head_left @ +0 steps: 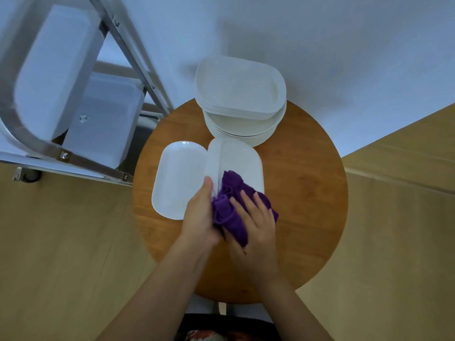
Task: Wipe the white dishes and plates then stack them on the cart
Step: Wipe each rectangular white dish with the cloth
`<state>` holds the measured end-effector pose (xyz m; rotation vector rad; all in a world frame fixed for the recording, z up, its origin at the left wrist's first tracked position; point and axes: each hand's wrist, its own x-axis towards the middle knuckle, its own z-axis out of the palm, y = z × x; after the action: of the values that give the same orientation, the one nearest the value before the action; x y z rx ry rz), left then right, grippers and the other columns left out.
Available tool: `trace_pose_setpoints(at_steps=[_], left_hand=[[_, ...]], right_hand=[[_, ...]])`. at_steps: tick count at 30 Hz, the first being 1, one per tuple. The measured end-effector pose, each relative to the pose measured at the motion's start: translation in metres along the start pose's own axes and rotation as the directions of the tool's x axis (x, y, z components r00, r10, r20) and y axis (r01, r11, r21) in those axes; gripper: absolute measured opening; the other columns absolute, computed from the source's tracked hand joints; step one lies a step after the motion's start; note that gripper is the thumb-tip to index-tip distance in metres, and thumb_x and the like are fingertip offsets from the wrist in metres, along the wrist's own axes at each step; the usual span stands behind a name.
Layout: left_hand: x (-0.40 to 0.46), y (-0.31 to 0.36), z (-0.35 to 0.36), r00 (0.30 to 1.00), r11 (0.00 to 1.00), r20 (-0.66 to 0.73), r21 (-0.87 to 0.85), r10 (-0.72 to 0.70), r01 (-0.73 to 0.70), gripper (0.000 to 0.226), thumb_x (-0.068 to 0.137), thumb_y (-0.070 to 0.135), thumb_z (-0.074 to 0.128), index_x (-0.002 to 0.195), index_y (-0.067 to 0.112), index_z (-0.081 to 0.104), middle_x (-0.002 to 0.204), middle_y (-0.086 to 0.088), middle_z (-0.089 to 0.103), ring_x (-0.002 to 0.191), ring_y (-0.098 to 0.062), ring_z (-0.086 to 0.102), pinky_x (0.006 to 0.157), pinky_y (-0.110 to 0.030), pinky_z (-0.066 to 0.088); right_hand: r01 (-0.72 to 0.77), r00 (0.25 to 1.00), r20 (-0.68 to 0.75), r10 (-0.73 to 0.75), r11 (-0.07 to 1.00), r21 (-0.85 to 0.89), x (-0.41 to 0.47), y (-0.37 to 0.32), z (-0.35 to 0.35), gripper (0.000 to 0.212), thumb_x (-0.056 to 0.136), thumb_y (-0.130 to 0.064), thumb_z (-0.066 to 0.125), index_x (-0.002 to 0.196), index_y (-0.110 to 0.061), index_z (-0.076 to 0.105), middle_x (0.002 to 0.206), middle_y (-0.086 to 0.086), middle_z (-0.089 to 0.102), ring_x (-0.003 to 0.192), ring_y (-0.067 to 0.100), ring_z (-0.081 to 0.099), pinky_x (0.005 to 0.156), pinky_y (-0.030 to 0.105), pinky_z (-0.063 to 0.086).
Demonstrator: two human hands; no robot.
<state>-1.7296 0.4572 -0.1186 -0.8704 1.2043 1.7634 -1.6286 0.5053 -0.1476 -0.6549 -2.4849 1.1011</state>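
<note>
A white oblong dish (235, 161) is tilted above the round wooden table (307, 193). My left hand (200, 217) grips its near edge, thumb on the face. My right hand (256, 227) presses a purple cloth (232, 207) against the dish with spread fingers. A second white oblong dish (178, 178) lies flat on the table to the left. Behind them stands a stack of white plates (240, 97), rounded-rectangle ones on top of round ones. The metal cart (73, 94) is at the upper left with white dishes (59, 70) on its shelves.
A cart wheel (27, 174) rests on the wooden floor (61, 254) at the left. A white wall (344, 45) runs behind the table. The table's right half (307, 193) shows bare wood.
</note>
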Motion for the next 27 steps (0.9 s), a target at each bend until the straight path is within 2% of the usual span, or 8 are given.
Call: trace_pose_setpoints(at_steps=[4, 6, 12, 15, 18, 20, 23, 27], left_hand=[[-0.001, 0.009, -0.002, 0.988, 0.986, 0.014, 0.058, 0.155, -0.156, 0.01, 0.092, 0.036, 0.056, 0.098, 0.028, 0.059, 0.088, -0.004, 0.072, 0.084, -0.024, 0.068, 0.062, -0.037, 0.059], [-0.002, 0.015, -0.011, 0.979, 0.976, 0.024, 0.077, 0.203, -0.204, 0.018, 0.093, 0.03, 0.055, 0.11, 0.027, 0.058, 0.104, -0.006, 0.07, 0.095, -0.026, 0.067, 0.07, -0.041, 0.059], [-0.011, 0.028, -0.049, 0.963, 0.939, 0.134, 0.229, 0.232, -0.258, 0.049, 0.084, 0.038, 0.054, 0.129, 0.022, 0.051, 0.119, -0.008, 0.066, 0.106, -0.028, 0.065, 0.087, -0.048, 0.054], [-0.009, 0.033, -0.056, 0.93, 0.849, 0.088, 0.383, 0.358, -0.363, 0.023, 0.093, 0.039, 0.048, 0.11, 0.029, 0.06, 0.11, -0.004, 0.069, 0.102, -0.026, 0.066, 0.086, -0.045, 0.055], [-0.004, 0.036, -0.059, 0.828, 0.586, 0.067, 0.674, 0.557, -0.449, 0.013, 0.095, 0.042, 0.044, 0.093, 0.038, 0.057, 0.095, 0.011, 0.065, 0.093, -0.017, 0.065, 0.066, -0.023, 0.054], [0.002, 0.034, -0.062, 0.777, 0.399, 0.096, 0.815, 0.623, -0.42, 0.017, 0.095, 0.046, 0.042, 0.101, 0.038, 0.055, 0.096, 0.012, 0.062, 0.093, -0.016, 0.063, 0.065, -0.019, 0.052], [0.021, 0.03, -0.069, 0.728, 0.206, 0.133, 0.912, 0.673, -0.356, 0.043, 0.097, 0.044, 0.037, 0.133, 0.024, 0.052, 0.124, 0.0, 0.061, 0.113, -0.02, 0.058, 0.091, -0.041, 0.053], [0.054, 0.023, -0.078, 0.7, -0.122, 0.206, 0.978, 0.684, -0.168, 0.05, 0.1, 0.038, 0.034, 0.146, 0.021, 0.033, 0.151, -0.001, 0.036, 0.14, -0.023, 0.031, 0.115, -0.042, 0.02]], right_hand=[[-0.123, 0.991, -0.022, 0.129, 0.977, 0.172, 0.01, 0.016, -0.009, 0.044, 0.088, -0.037, 0.052, 0.13, -0.024, 0.047, 0.135, -0.009, 0.047, 0.13, 0.012, 0.039, 0.108, 0.022, 0.03], [-0.191, 0.981, 0.012, 0.193, 0.958, 0.215, 0.014, 0.021, -0.011, 0.039, 0.089, -0.037, 0.054, 0.127, -0.031, 0.048, 0.128, -0.014, 0.051, 0.116, -0.003, 0.047, 0.096, 0.01, 0.037], [-0.474, 0.875, 0.023, 0.483, 0.847, 0.242, 0.037, 0.041, -0.015, 0.007, 0.092, -0.029, 0.057, 0.089, -0.033, 0.052, 0.087, 0.003, 0.062, 0.074, 0.019, 0.06, 0.064, 0.033, 0.047], [-0.521, 0.844, 0.032, 0.535, 0.805, 0.282, 0.044, 0.037, -0.013, 0.007, 0.091, -0.033, 0.058, 0.086, -0.031, 0.053, 0.083, 0.008, 0.064, 0.07, 0.025, 0.062, 0.06, 0.036, 0.052], [-0.528, 0.843, 0.06, 0.535, 0.801, 0.283, 0.05, 0.029, -0.006, 0.009, 0.091, -0.032, 0.058, 0.084, -0.028, 0.053, 0.08, 0.007, 0.063, 0.068, 0.023, 0.061, 0.057, 0.033, 0.05], [-0.545, 0.834, 0.087, 0.545, 0.789, 0.282, 0.051, 0.025, -0.001, 0.008, 0.091, -0.032, 0.058, 0.085, -0.027, 0.053, 0.083, 0.008, 0.063, 0.071, 0.024, 0.061, 0.059, 0.033, 0.051], [-0.571, 0.817, 0.098, 0.568, 0.772, 0.279, 0.048, 0.023, 0.004, 0.008, 0.091, -0.032, 0.058, 0.085, -0.029, 0.053, 0.084, 0.008, 0.063, 0.072, 0.025, 0.062, 0.061, 0.035, 0.052], [-0.596, 0.801, 0.131, 0.584, 0.759, 0.263, 0.044, 0.022, 0.01, 0.008, 0.091, -0.033, 0.057, 0.09, -0.026, 0.054, 0.083, 0.008, 0.064, 0.071, 0.025, 0.062, 0.06, 0.034, 0.051]])
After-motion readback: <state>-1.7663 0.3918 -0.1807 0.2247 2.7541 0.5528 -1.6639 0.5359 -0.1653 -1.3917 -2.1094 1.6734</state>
